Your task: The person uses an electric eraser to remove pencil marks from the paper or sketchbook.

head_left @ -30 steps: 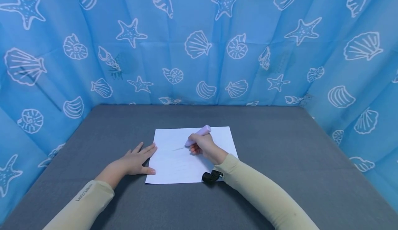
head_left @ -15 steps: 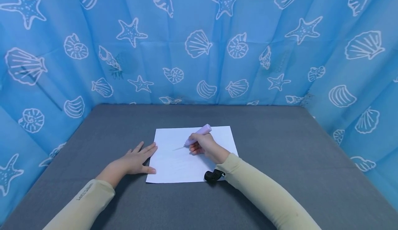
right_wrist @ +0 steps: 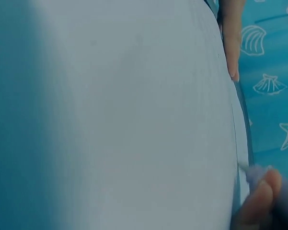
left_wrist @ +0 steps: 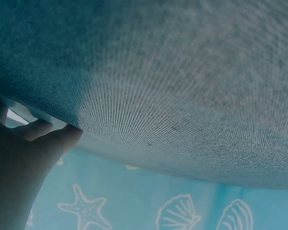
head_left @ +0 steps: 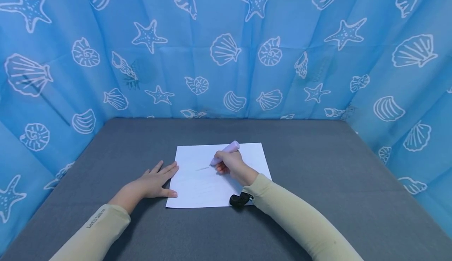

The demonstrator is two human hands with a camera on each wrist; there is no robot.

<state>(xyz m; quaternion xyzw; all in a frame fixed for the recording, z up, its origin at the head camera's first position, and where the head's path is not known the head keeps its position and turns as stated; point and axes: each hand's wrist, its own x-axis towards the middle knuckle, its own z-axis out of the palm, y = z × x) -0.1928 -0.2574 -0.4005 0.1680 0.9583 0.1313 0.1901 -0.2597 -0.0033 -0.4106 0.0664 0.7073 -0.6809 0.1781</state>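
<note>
A thick lilac pen (head_left: 231, 147) is gripped between the thumb and fingers of my right hand (head_left: 234, 166). Its thin tip meets a white sheet of paper (head_left: 197, 194), at the right end of a short grey line (head_left: 202, 169). In the right wrist view the blurred pen (right_wrist: 255, 173) and fingertips show at the lower right. My left hand (head_left: 153, 183) lies with fingers spread at the sheet's left edge, fingertips and thumb on the paper. Only part of that hand (left_wrist: 31, 148), dark, shows in the left wrist view.
A dark grey cloth-covered table (head_left: 310, 155) extends around the sheet. Blue curtains (head_left: 226, 80) with white shells and starfish stand behind it and along both sides. A black wrist device (head_left: 239, 199) hangs under the right sleeve, over the paper's near edge.
My right hand and the pen tip have shifted only very slightly; the black wrist device swung right, then back left. My left hand and the paper have stayed in place.
</note>
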